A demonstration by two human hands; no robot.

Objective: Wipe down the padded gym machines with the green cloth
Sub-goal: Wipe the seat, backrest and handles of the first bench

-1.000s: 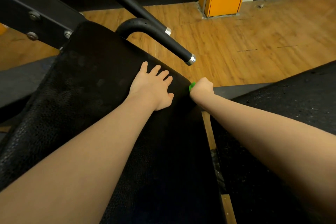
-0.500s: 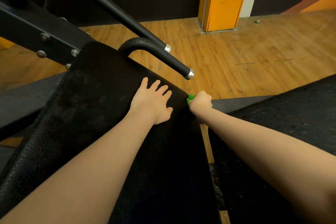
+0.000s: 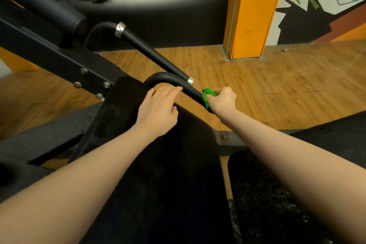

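Nearest: black padded bench (image 3: 162, 174), both forearms stretched over it. Left hand (image 3: 158, 109) has slid toward the pad's far edge, fingers relaxed and loosely spread, resting there, holding nothing. Right hand (image 3: 223, 101) has left the pad's side; its grip is pinched around the balled green cloth (image 3: 208, 96), now pressed against the curved black handle (image 3: 174, 83). Judgement: wiping has shifted from pad to handle. Beyond: wood floor (image 3: 277, 77), orange pillar (image 3: 253, 12).
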